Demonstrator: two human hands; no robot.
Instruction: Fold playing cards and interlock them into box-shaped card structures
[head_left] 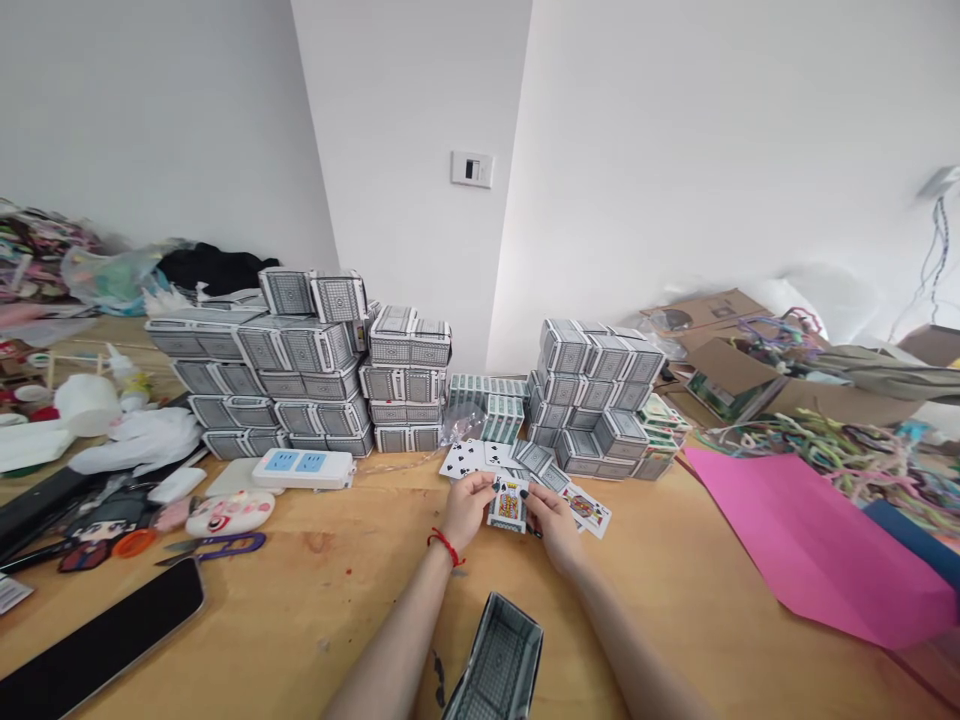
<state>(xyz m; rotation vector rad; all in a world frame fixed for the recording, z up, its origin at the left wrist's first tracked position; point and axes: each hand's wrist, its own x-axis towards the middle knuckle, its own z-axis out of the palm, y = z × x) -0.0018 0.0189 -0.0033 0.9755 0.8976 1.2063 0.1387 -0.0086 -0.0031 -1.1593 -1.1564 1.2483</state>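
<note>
Two hands on one card, basically: my left hand (469, 510) had the king card (508, 503) pinched at its left side, and my right hand (553, 520) had its fingers closed in on the right side. So both were narrow, not spread. The king faced up, with a greenish patterned edge showing along the bottom, and it was around the middle of the wooden table (300, 620). A red bracelet (447, 546) sat on my left wrist.

Just past my fingers lay some loose face-up cards (461, 458) and a few face-down cards (534, 458), kinda overlapping, plus another face card (589, 508) off to the right. Nearer to me, between my forearms, was an open-topped box (504, 640) with card-back patterned sides, tilted a bit.

Far side was pretty stacked: a big left stack (300, 350) of gray patterned blocks, a narrower middle stack (409, 382) beside it, and a right stack (589, 375), with green patterned blocks (502, 418) in the gap. Over on the left I had a white power strip (304, 467), purple-handled scissors (232, 545) and a black phone (105, 640). Pink paper (810, 550) covered a chunk of the right side, near a messy tangle of colorful strands (825, 460).
</note>
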